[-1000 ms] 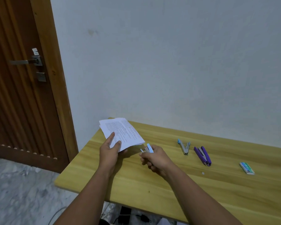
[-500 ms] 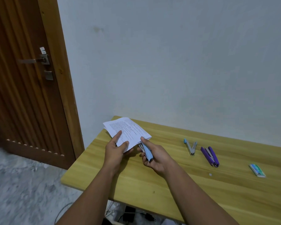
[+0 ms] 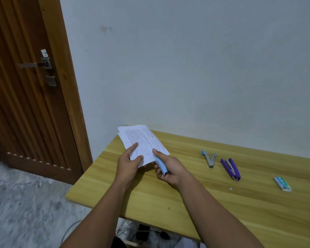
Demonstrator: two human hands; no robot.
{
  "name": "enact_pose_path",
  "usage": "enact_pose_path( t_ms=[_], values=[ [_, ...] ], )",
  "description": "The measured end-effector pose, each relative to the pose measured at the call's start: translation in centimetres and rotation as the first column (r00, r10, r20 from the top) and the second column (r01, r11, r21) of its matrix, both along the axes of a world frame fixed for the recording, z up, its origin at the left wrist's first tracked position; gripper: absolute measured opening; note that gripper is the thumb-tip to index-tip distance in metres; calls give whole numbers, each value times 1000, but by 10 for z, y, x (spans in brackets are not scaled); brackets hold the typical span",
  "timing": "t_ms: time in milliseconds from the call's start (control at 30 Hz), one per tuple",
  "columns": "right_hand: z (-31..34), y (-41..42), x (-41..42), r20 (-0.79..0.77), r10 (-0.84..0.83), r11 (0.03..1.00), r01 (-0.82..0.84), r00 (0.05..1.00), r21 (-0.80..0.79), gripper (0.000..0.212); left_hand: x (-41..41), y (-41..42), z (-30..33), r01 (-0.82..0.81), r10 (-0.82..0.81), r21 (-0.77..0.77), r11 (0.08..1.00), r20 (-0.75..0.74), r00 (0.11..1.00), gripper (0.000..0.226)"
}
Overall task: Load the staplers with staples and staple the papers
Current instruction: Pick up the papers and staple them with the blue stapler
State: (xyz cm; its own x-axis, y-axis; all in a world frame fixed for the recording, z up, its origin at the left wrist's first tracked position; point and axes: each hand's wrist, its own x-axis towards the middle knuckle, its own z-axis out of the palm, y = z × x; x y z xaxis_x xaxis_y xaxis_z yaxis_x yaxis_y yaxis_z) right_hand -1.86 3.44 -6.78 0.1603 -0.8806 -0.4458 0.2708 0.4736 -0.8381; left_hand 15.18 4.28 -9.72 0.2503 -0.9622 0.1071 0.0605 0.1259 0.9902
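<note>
The right hand (image 3: 170, 170) is wrapped tight around a light blue stapler (image 3: 161, 165). Its long body points up and left, nose at the near edge of the papers (image 3: 141, 143). The left hand (image 3: 128, 162) pinches the papers above the table (image 3: 204, 203). Farther right lie an open blue stapler (image 3: 209, 159), a purple stapler (image 3: 230, 168) and a staple box (image 3: 282, 184).

Printed papers (image 3: 141, 142) are held by the left hand (image 3: 128, 162) over the tabletop's (image 3: 186, 203) far left corner; a light-blue stapler (image 3: 161, 164), gripped by the right hand (image 3: 170, 169), is set at their near edge. Two opened staplers, a blue one (image 3: 209, 159) and a purple one (image 3: 230, 169), are laid near the far edge, and a staple box (image 3: 282, 183) toward the right edge.
</note>
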Motion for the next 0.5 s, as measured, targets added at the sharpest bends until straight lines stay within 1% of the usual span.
enact_pose_path(
  t_ms=[67,133,233,267,300,367,400,433,500],
  values=[
    [0,-1,2,4,-30,1000,30,1000,7,48,-1,1,1,-8,8,8,1000,6,1000,56],
    [-2,-3,3,20,-51,999,50,999,19,43,-2,2,3,-41,41,16,999,-26,999,67],
    [-4,-4,3,19,-99,995,99,995,13,38,-2,0,4,-70,84,79,994,-185,979,89],
    [-5,-4,4,10,-112,994,112,994,1,38,-2,-2,4,-71,94,107,992,-228,969,90],
    [-6,-5,5,-1,-116,993,116,993,-10,40,-3,-3,5,-69,102,135,988,-255,962,81],
    [-6,-4,6,-34,-108,994,107,994,-27,43,-4,-7,10,-79,123,190,979,-236,964,42],
    [-6,-4,7,-68,-97,995,95,993,-37,45,-4,-8,11,-87,137,222,971,-219,966,28],
    [-5,-5,6,-126,-80,996,75,989,-46,46,-4,-11,12,-96,150,251,963,-207,967,21],
    [-1,-5,-1,-275,-29,997,7,961,-80,41,2,-21,15,-138,198,289,947,-190,961,16]
  ],
)
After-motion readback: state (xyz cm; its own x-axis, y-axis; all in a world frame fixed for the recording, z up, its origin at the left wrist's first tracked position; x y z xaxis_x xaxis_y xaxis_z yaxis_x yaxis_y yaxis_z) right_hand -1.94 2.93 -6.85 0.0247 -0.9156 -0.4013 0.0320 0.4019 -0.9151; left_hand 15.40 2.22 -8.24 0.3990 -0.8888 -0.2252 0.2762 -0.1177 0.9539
